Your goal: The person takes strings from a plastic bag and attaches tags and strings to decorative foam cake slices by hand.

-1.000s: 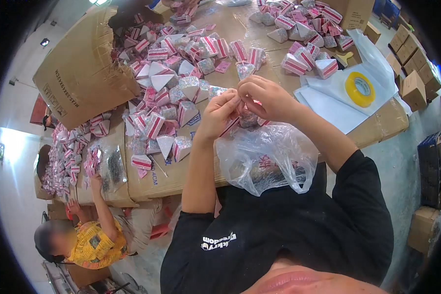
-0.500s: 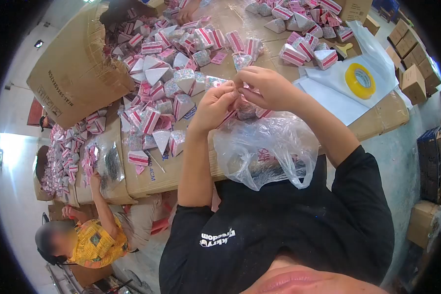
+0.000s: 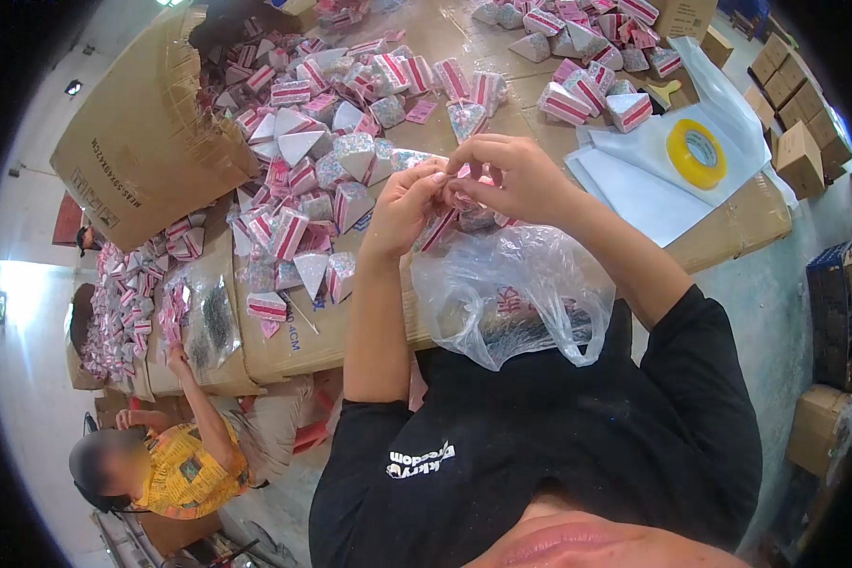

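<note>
My left hand (image 3: 407,206) is closed in a pinch, its fingertips meeting those of my right hand (image 3: 513,178). The right fingers are curled, with thumb and forefinger closed at the same spot. What they pinch is too small and hidden to name; some pink shows between the hands. Just below them lie wrapped pink-and-white wedge pieces, partly covered by the hands. A clear plastic bag (image 3: 511,293) with handles rests at the table edge, nearest my forearms. Left of my left hand spreads a large pile of wedge pieces (image 3: 303,147).
An open carton (image 3: 151,142) leans at the left. On the right, a yellow tape roll (image 3: 696,154) lies on white sheets (image 3: 634,180). More wedges (image 3: 582,95) are behind. A co-worker in a yellow shirt (image 3: 194,470) reaches to the table at lower left.
My right fingers have spread a little and shifted slightly left, showing more pink between the hands. A co-worker's hand at the top edge has gone from sight. The seated co-worker's hands have moved slightly.
</note>
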Available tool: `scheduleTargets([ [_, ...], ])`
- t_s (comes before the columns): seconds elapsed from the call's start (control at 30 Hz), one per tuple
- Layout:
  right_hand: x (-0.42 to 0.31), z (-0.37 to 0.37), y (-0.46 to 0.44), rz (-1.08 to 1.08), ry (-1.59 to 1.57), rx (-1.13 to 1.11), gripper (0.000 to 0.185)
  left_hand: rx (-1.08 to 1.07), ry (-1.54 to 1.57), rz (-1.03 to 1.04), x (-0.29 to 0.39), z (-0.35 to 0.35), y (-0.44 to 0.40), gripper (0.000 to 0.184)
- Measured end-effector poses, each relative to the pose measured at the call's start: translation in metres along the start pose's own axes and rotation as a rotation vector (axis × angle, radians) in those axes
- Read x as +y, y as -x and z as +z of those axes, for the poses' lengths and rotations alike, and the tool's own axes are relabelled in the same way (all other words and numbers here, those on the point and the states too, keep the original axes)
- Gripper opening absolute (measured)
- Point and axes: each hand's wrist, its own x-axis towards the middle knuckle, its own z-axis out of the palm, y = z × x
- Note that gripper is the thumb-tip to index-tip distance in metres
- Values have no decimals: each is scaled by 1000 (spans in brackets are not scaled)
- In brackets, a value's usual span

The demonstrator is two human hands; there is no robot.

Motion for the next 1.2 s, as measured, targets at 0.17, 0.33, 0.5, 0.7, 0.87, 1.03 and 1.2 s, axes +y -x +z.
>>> scheduleTargets([
  [0.17,5,2,1,71,-31,-5,17,-10,-128,26,-4,-5,-1,22],
  [0.33,7,8,3,26,59,35,16,27,-195,79,-3,3,-1,24],
  [0.5,10,4,5,-19,114,63,16,152,-435,87,-3,17,3,16],
  [0.7,13,2,10,61,89,18,15,318,-601,206,-7,27,2,14],
  [0.87,22,9,9,217,-126,52,13,387,-705,270,-12,26,-2,25],
  [1.03,18,17,4,441,-684,68,12,472,-633,410,-21,33,-6,22],
  [1.2,21,11,-2,509,-1029,228,20,448,-502,379,-24,24,-5,21],
])
